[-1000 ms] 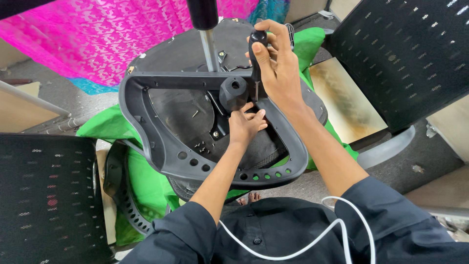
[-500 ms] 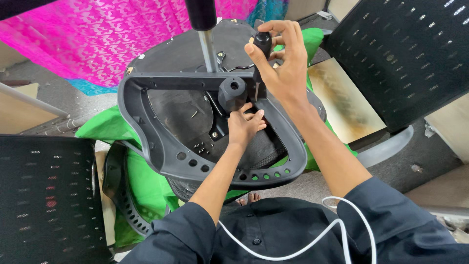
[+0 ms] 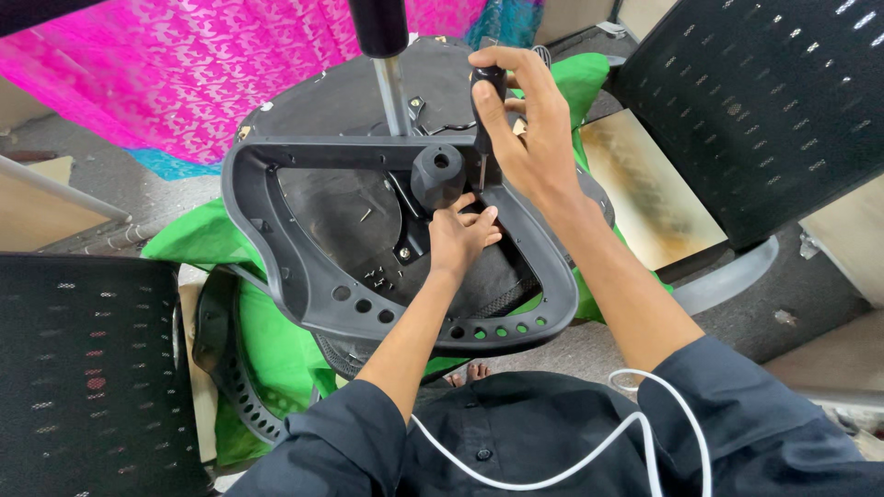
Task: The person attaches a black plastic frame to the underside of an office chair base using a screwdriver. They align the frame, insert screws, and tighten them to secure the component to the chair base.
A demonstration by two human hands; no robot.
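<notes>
An upturned office chair seat lies before me: a dark grey plastic frame over a black seat pan, with a round black hub and a metal gas cylinder rising from it. My right hand grips a black-handled screwdriver held upright, its tip pointing down beside the hub. My left hand rests on the seat pan just below that tip, fingers pressed near the screw spot. Several small screws lie loose on the pan.
Green cloth lies under the seat, pink patterned fabric behind it. Black mesh chair backs stand at lower left and upper right. A brownish board lies on the right. A white cable crosses my dark shirt.
My right hand has shifted slightly on the screwdriver handle, staying upright over the same spot. My left hand has stayed at the base of the hub.
</notes>
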